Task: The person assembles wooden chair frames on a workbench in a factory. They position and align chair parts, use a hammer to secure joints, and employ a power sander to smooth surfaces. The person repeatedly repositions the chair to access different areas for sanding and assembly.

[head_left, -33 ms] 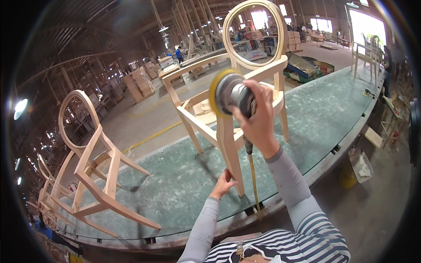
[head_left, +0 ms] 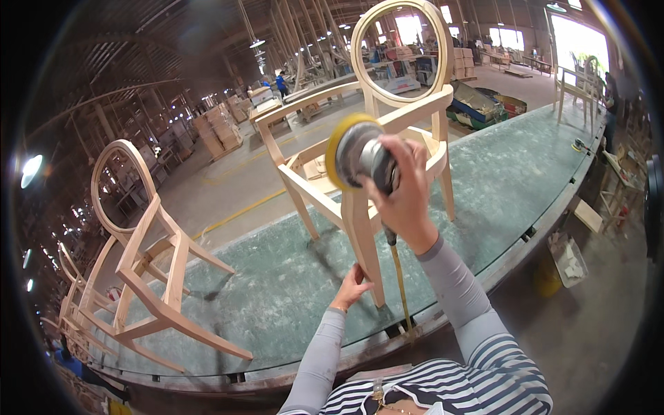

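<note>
— Two bare wooden chairs (head_left: 360,166) stood on the long green-topped workbench (head_left: 498,180), didn't they?

— Yes. At nine o'clock the tipped chair (head_left: 149,277) leaned on its legs, its oval back raised toward ten. The upright chair with the open oval back stood at the centre, reaching to twelve.

— And the person's hands?

— At six o'clock the left hand (head_left: 351,287) was wrapped loosely around the lower part of the upright chair's front leg (head_left: 365,238), fingers curled against the wood. Just above centre, the right hand (head_left: 404,190) was clenched on a round sander (head_left: 360,155), whose yellow-rimmed pad faced left and pressed against the chair's front corner. Its yellow hose (head_left: 400,283) hung down toward six.

— Anything further right?

— At two o'clock another pale chair frame (head_left: 577,86) stood at the bench's far end, well apart.
</note>
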{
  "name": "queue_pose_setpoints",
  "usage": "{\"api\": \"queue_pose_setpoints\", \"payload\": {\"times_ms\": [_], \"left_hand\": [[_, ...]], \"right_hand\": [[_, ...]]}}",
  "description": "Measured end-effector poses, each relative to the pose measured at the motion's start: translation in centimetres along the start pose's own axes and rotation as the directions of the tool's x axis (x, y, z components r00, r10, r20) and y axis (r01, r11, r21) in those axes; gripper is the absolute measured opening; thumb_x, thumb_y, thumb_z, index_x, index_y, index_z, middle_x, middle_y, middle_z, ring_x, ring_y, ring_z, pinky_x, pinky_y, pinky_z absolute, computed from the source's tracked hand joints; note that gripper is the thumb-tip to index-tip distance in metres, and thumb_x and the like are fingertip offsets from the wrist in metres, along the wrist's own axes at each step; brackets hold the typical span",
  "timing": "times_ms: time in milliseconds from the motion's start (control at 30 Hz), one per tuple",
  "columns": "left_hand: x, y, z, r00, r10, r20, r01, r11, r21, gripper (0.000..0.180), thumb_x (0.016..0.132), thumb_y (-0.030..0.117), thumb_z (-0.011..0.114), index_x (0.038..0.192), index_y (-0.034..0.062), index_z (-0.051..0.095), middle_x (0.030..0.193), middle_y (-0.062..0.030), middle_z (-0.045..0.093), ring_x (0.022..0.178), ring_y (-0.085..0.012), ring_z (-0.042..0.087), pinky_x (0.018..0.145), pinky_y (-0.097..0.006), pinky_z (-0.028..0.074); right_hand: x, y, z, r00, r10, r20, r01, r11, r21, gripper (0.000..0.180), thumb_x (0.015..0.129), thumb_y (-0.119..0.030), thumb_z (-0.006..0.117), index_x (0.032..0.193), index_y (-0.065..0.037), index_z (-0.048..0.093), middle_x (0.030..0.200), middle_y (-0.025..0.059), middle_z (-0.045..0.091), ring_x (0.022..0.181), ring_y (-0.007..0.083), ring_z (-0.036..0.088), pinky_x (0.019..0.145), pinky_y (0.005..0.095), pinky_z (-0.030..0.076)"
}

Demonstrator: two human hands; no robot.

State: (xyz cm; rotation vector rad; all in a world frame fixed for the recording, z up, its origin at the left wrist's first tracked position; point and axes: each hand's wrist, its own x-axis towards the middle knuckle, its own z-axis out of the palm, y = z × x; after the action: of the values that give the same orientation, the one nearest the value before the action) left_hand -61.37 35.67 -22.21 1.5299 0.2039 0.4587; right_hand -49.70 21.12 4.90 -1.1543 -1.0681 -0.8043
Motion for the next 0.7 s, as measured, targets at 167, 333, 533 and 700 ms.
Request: {"api": "queue_pose_setpoints", "payload": {"times_ms": [167,333,533,700], "left_hand": [[0.9,0.3,0.7,0.998,-0.017,0.062,0.016,1.000,0.022,0.078,0.069,-0.005,0.069,0.137,-0.0022,0.031,0.141,-0.0117,0.037,0.132,-0.0218,0.035,0.111,-0.035,0.025],[0.2,0.1,0.2,0.999,-0.013,0.037,0.012,0.999,0.031,0.080,0.069,-0.002,0.070,0.138,-0.0032,0.029,0.141,-0.0124,0.036,0.133,-0.0224,0.033,0.112,-0.036,0.022],[0.0,0.2,-0.3,0.998,-0.043,0.038,0.041,0.998,0.052,0.082,0.071,-0.002,0.071,0.140,-0.0032,0.026,0.143,-0.0125,0.034,0.135,-0.0223,0.029,0.113,-0.036,0.019],[-0.1,0.3,0.1,0.997,-0.006,0.075,0.003,0.999,0.033,0.082,0.072,-0.003,0.069,0.140,-0.0037,0.025,0.144,-0.0125,0.033,0.136,-0.0224,0.028,0.113,-0.036,0.019]], "right_hand": [[-9.6,0.9,-0.3,0.996,0.008,0.092,-0.005,0.999,-0.035,0.062,0.060,-0.007,0.079,0.115,-0.013,0.051,0.108,0.0189,0.045,0.096,0.0377,0.053,0.077,0.0438,0.048],[-7.6,0.7,-0.1,0.999,-0.027,0.041,0.029,0.998,-0.049,0.062,0.061,-0.006,0.078,0.116,-0.010,0.049,0.108,0.0181,0.044,0.096,0.0368,0.051,0.078,0.0438,0.047],[-5.5,1.0,-0.2,0.996,-0.078,0.040,0.080,0.996,-0.037,0.062,0.061,-0.005,0.078,0.115,-0.012,0.050,0.107,0.0183,0.044,0.096,0.0364,0.051,0.078,0.0427,0.046],[-10.3,0.9,0.3,0.964,-0.187,0.188,0.193,0.981,-0.016,0.062,0.060,-0.006,0.079,0.114,-0.018,0.052,0.109,0.0184,0.045,0.097,0.0373,0.052,0.078,0.0420,0.048]]}}
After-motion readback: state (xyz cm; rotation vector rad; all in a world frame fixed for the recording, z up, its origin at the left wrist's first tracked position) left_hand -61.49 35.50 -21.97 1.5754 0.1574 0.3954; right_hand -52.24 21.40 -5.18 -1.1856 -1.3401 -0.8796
